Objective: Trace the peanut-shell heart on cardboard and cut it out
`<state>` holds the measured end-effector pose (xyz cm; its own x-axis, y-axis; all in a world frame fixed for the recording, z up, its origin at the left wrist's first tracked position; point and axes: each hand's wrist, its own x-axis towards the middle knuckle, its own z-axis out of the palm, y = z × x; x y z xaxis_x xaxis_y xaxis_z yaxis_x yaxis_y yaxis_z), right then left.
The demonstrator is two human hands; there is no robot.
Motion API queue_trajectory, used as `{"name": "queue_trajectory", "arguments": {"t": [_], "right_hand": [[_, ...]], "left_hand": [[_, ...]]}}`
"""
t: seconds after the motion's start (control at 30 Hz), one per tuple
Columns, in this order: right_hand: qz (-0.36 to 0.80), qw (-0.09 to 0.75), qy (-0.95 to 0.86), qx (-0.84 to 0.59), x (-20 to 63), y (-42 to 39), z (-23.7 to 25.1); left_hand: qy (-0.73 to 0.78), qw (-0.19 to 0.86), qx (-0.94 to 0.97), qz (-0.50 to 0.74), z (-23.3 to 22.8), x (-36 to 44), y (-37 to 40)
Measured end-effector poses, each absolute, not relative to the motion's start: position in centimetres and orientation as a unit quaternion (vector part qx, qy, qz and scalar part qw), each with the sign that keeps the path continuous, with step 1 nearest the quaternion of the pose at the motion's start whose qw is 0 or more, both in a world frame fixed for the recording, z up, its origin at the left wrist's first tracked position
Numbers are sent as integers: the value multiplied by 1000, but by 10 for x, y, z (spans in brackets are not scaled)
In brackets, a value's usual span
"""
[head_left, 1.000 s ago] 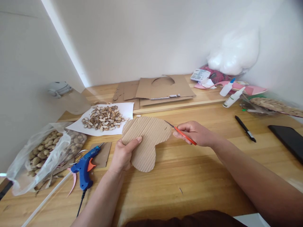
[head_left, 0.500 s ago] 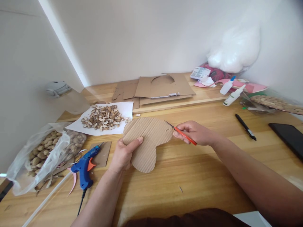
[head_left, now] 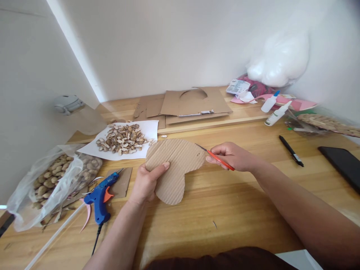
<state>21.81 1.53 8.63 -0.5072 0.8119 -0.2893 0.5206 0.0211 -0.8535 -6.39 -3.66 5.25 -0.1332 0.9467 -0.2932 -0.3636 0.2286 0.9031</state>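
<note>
A heart-shaped piece of corrugated cardboard [head_left: 173,165] is tilted above the wooden table, its notch facing the lower right. My left hand [head_left: 147,180] grips its left side, thumb on top and the other fingers hidden beneath. Orange-handled scissors [head_left: 221,160] are in my right hand [head_left: 232,157], their dark blades lying at the upper right edge of the cardboard. Below my left hand's side lies a blue glue gun [head_left: 101,198] with an orange trigger, on the table beside a small cardboard scrap [head_left: 122,183].
Peanut shells [head_left: 123,138] lie on white paper; a plastic bag of peanuts [head_left: 50,180] sits at left. Cardboard sheets [head_left: 171,103] rest at the back. Glue bottles [head_left: 277,114], a pen [head_left: 291,150] and a black phone [head_left: 341,165] are on the right.
Almost nothing differs. My right hand and the scissors have shifted very slightly, and the view has moved a little; both hands keep their hold.
</note>
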Motion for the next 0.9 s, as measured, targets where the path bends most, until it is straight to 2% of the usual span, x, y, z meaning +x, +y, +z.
{"name": "queue_trajectory", "arguments": {"t": [0.37, 0.6, 0.9], "right_hand": [[508, 145, -702, -477, 222, 17, 83], [595, 200, -636, -449, 220, 24, 75], [622, 225, -645, -384, 201, 10, 81]], "left_hand": [[512, 596, 291, 546, 52, -63, -36], [501, 600, 265, 565, 52, -63, -35], [500, 569, 232, 610, 51, -61, -32]]}}
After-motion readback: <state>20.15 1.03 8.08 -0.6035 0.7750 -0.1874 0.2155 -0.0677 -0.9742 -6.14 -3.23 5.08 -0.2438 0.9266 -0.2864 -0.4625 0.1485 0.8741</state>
